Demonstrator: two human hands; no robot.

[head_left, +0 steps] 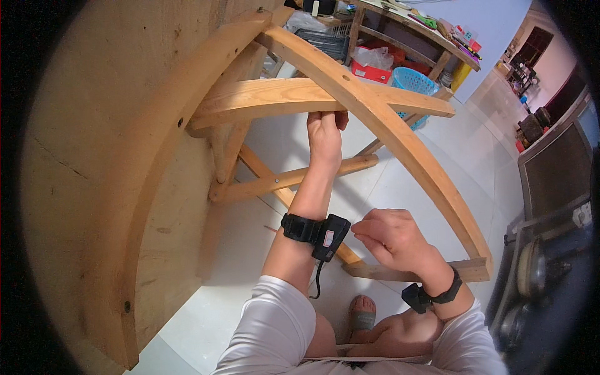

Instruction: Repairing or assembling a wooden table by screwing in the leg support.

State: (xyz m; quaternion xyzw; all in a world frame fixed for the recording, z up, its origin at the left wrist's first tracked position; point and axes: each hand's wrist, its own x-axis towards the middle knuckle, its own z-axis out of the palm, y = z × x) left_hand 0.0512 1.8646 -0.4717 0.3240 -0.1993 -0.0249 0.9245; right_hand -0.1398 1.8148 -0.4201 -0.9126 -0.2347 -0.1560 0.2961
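While the round wooden table [94, 187] lies tipped on its side with the top filling the nine o'clock half of the view, its leg frame juts toward three o'clock. Item: left hand [325, 134], closed around the underside of the horizontal cross rail [300, 97] just where the long curved leg [387, 125] crosses it, near twelve o'clock. Item: right hand [390, 237], at about five o'clock, fingers curled narrow with the tips pinched together; whether they hold something small cannot be told. It hovers near the lower brace [400, 272], apart from it. Item: black wrist device [315, 232] with cable on the left forearm, a second strap on the right. Item: sandalled foot [362, 315] on the pale tiled floor [425, 181], six o'clock, directly below the frame. Item: blue basket [412, 81] under a cluttered bench at one o'clock. Risk, as judged: the table rests on its edge, so a loosened left grip could let the frame roll or drop toward the foot; fingers beside the rail-and-leg joint could be pinched.
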